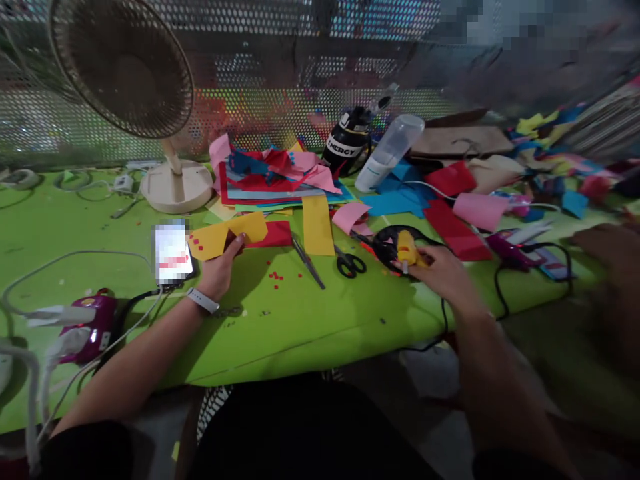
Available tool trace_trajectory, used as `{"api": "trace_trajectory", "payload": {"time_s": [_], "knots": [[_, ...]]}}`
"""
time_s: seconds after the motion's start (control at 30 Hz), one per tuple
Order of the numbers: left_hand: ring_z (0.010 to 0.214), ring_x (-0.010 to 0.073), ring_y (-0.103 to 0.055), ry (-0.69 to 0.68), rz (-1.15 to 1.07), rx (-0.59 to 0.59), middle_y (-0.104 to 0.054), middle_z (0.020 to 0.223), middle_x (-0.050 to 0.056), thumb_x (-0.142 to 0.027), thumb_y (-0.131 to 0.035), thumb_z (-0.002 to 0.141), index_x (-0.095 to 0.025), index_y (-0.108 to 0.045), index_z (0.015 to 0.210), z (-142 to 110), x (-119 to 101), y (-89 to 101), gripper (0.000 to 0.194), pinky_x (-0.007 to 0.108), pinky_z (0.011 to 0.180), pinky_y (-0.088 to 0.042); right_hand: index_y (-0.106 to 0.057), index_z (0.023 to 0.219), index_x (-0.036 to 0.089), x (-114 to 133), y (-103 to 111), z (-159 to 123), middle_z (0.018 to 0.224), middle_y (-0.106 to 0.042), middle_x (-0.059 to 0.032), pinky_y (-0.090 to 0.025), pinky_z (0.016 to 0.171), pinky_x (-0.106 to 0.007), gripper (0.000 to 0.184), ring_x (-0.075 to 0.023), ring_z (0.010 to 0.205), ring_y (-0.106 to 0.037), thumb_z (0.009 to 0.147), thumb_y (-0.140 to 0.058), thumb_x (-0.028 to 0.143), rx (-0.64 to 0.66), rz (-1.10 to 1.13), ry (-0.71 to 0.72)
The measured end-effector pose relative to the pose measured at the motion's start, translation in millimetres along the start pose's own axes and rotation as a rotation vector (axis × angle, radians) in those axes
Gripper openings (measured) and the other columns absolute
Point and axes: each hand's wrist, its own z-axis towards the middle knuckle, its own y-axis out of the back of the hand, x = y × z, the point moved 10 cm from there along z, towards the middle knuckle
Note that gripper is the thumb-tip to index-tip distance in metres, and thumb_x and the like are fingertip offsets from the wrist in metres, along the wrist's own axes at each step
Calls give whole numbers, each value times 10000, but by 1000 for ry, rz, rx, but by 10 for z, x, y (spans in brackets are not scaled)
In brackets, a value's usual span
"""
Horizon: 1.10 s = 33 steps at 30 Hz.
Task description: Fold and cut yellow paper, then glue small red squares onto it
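My left hand (223, 265) pinches a bent yellow paper strip (210, 241) with several tiny red squares on its left part. A red paper strip (273, 235) lies just beyond that hand. My right hand (440, 270) is closed round a small yellow glue gun (407, 248), its body partly hidden by the fingers. Under the glue gun is a round black dish (384, 241) with bits of paper. Between the hands lie black-handled scissors (351, 265), tweezers (308, 261), another yellow strip (318, 227) and loose red squares (276, 277).
A lit phone (173, 252) stands left of my left hand, near a beige fan (176, 187) and a purple power strip (90, 327) with cables. Behind are stacked coloured papers (280, 177), a black bottle (345, 140) and a clear bottle (393, 152). Someone's arm (607, 267) shows at right.
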Motion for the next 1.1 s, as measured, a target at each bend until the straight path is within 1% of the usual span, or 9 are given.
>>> {"api": "trace_trajectory", "payload": {"time_s": [0.17, 0.3, 0.4, 0.53, 0.63, 0.77, 0.9, 1.0, 1.1], "knots": [[793, 134, -651, 0, 12, -3, -710, 930, 27, -317, -869, 631, -196, -717, 916, -14, -20, -21, 345, 269, 732, -554, -648, 1022, 170, 125, 75, -32, 1095, -670, -195, -464, 843, -466, 450, -365, 995, -613, 756, -596, 529, 87, -57, 44], [739, 117, -635, 11, 14, -22, -692, 876, 11, -304, -873, 613, -188, -704, 873, -18, -23, -13, 331, 258, 698, -538, -652, 945, 187, 807, 299, -143, 985, -676, -171, -460, 859, -463, 330, -333, 970, -613, 878, -503, 474, -192, -55, 189], [750, 119, -643, 7, 16, -3, -693, 891, 12, -298, -866, 626, -189, -704, 889, -12, -13, -14, 328, 268, 711, -537, -625, 849, 211, 1438, -109, -185, 845, -681, -89, -478, 696, -360, 288, -234, 765, -631, 923, -488, 452, -35, 54, 280], [755, 128, -651, 3, 30, 0, -694, 896, 20, -311, -864, 628, -181, -701, 900, -13, 10, 9, 343, 279, 710, -543, -610, 833, 204, 2037, -743, -220, 881, -692, -84, -421, 605, -300, 245, -229, 785, -640, 864, -613, 447, 263, -66, 385], [764, 128, -654, 10, 17, -8, -693, 906, 24, -309, -869, 620, -178, -699, 903, -20, 25, 21, 356, 273, 706, -541, -610, 795, 205, 2116, -892, -180, 858, -700, -76, -393, 578, -284, 157, -212, 741, -647, 877, -593, 337, 356, -104, 375], [753, 133, -649, 13, 33, -6, -689, 887, 26, -326, -866, 624, -170, -696, 881, -29, 25, 11, 345, 276, 707, -542, -639, 828, 205, 1979, -811, -71, 791, -720, -48, -423, 583, -279, 88, -191, 669, -654, 829, -619, 290, 373, 76, 250], [753, 135, -644, 4, 48, -4, -677, 862, 27, -329, -863, 631, -171, -693, 845, -40, -1, -2, 316, 274, 715, -553, -637, 1126, 191, 1959, -776, -25, 668, -688, 17, -452, 526, -255, 371, -138, 524, -596, 771, -631, 296, 482, 582, 164], [747, 135, -641, 0, 62, 9, -670, 847, 25, -326, -855, 644, -172, -697, 837, -45, -6, -16, 294, 270, 713, -558, -696, 1012, 169, 2003, -859, -40, 650, -702, -10, -519, 570, -287, 355, -158, 548, -647, 714, -629, 349, 672, 981, 48], [741, 132, -636, -14, 63, 22, -671, 860, 30, -316, -850, 657, -175, -702, 848, -45, 0, -21, 280, 261, 697, -553, -725, 922, 165, 2062, -873, -42, 814, -763, -91, -569, 733, -377, 362, -245, 778, -735, 679, -571, 384, 768, 1245, -31]]}}
